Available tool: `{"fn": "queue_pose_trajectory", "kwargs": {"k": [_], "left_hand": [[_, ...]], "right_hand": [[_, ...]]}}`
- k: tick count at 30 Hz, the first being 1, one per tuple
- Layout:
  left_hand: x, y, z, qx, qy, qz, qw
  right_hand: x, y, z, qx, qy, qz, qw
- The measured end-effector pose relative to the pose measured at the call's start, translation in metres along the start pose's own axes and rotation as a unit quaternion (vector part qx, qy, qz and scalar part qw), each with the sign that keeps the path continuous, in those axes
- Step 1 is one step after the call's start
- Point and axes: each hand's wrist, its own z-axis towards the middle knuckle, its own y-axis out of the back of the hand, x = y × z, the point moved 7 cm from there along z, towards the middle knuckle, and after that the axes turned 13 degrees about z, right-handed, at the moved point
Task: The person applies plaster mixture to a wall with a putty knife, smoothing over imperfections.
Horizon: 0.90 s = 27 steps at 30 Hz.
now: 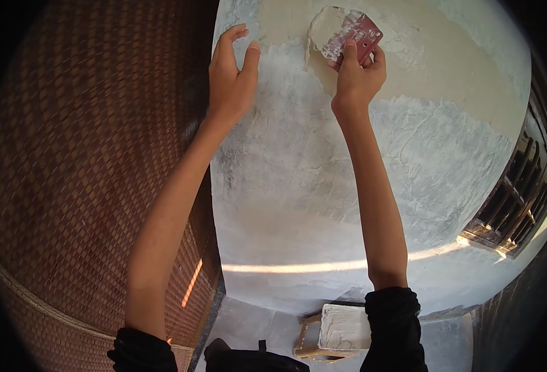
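A dark red flat scraper point(368, 38), smeared with whitish paste, lies against the upper part of the wall point(298, 149). My right hand point(360, 74) grips it, the thumb on its face and the fingers round its edge. To its left a lump of pale paste point(326, 26) spreads beside the scraper. My left hand point(233, 77) is raised near the wall's left edge, thumb and fingers apart, holding nothing. Wet-looking beige paste covers the top of the wall; grey, patchy surface shows below.
A woven brown mat wall point(100, 155) stands along the left. At the right is a dark barred window point(512, 192). Below, a wooden stool point(309, 338) bears a tray of white paste point(344, 327). A strip of sunlight crosses the lower wall.
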Motion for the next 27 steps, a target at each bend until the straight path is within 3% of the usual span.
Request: {"fn": "queue_pose_trajectory", "kwargs": {"k": [5, 8, 10, 20, 27], "left_hand": [[0.043, -0.01, 0.008, 0.008, -0.016, -0.021, 1.0], [0.067, -0.021, 0.014, 0.021, -0.022, -0.036, 0.999], [0.078, -0.03, 0.019, 0.032, -0.034, -0.042, 0.998], [0.097, -0.051, 0.025, -0.02, -0.099, -0.072, 0.992], [0.107, -0.053, 0.023, -0.061, -0.184, -0.025, 0.981]], "right_hand": [[-0.022, -0.018, -0.002, 0.011, 0.051, -0.133, 0.99], [-0.039, -0.018, 0.004, -0.002, 0.127, -0.185, 0.974], [-0.039, -0.023, 0.008, 0.02, 0.243, -0.255, 0.936], [-0.031, -0.057, -0.021, 0.108, 0.366, -0.362, 0.85], [-0.048, -0.066, -0.052, 0.234, 0.456, -0.456, 0.727]]}}
